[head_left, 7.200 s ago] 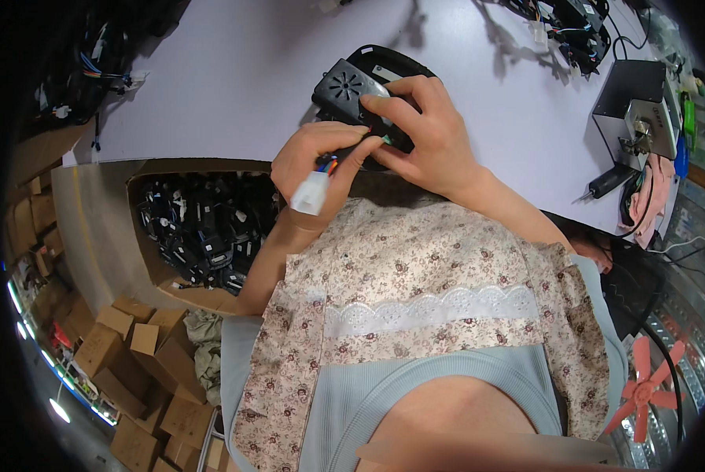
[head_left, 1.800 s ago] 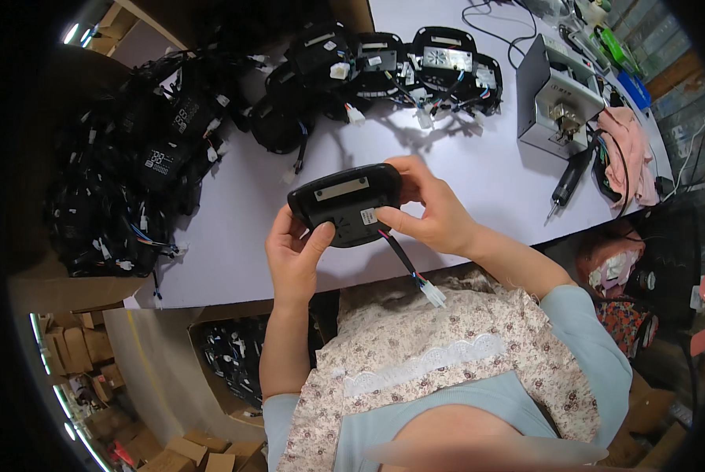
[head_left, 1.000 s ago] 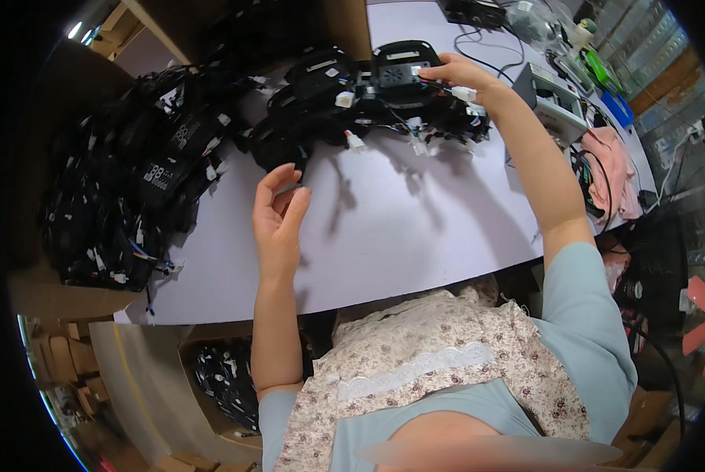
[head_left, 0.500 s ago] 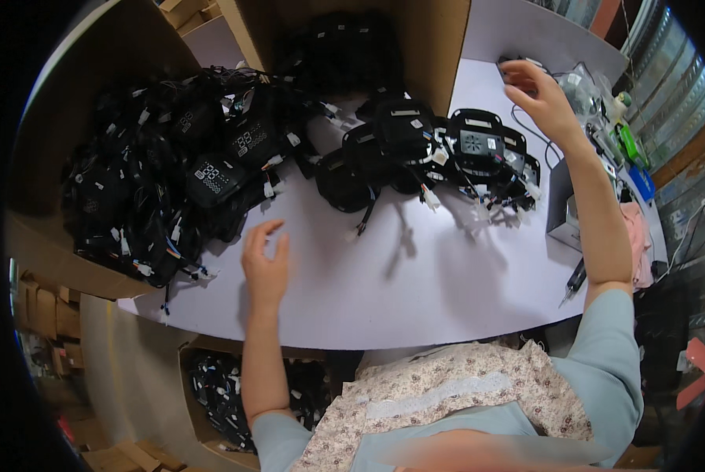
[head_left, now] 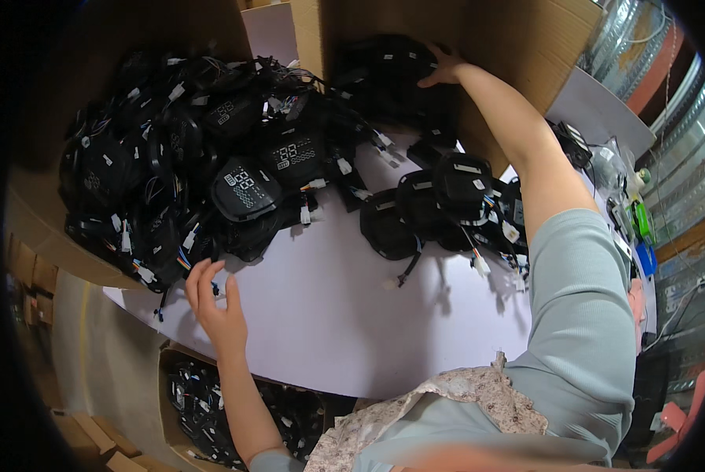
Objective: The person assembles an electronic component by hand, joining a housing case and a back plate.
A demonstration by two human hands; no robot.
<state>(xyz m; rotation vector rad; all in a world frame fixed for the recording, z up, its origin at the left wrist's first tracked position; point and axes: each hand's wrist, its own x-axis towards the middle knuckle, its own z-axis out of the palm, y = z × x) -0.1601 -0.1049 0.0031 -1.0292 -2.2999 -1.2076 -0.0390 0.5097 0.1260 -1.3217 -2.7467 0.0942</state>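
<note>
The right hand (head_left: 447, 69), upper middle of the frame, reaches into a box (head_left: 517, 71), thumb and fingers parted at the dark units (head_left: 384, 79) inside; whether it grips one I cannot tell. The left hand (head_left: 220, 315), lower left of centre, is loosely spread with nothing seen held, just by the near edge of the heaped displays (head_left: 246, 189) at upper left. Right of centre, black units (head_left: 462, 189) lie clustered on the table (head_left: 329, 330), their plugs (head_left: 480, 266) trailing toward the lower edge.
</note>
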